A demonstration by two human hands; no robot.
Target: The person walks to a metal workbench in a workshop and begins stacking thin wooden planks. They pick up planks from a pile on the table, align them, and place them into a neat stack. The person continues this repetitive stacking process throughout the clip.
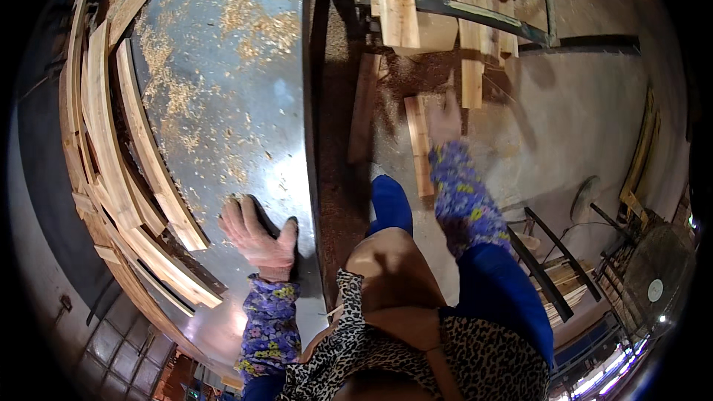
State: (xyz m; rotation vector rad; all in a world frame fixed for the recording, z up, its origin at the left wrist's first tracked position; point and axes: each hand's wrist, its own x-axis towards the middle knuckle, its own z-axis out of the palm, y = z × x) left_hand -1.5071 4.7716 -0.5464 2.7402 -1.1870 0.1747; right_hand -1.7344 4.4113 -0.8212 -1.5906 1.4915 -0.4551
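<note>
My left hand [261,236], in a pale pinkish work glove, rests on the metal tabletop [275,126] near its right edge. Its fingers lie flat with the thumb apart, and it holds nothing. Out past that edge, lower down, my right hand [445,120] stretches forward, smeared by motion, so its fingers do not show clearly. Just left of it is a short wooden board [419,145]; whether the hand touches it I cannot tell. Beyond the fingers, longer pale boards [471,44] lie on a metal frame [483,13]. Flowered purple sleeves cover both forearms.
Several wooden strips [108,134] lie along the table's left side, with sawdust and shavings [256,26] scattered across the top. A reddish board [364,108] sits beside the table. At the right are a large round fan [656,286] and dark metal bars [541,275].
</note>
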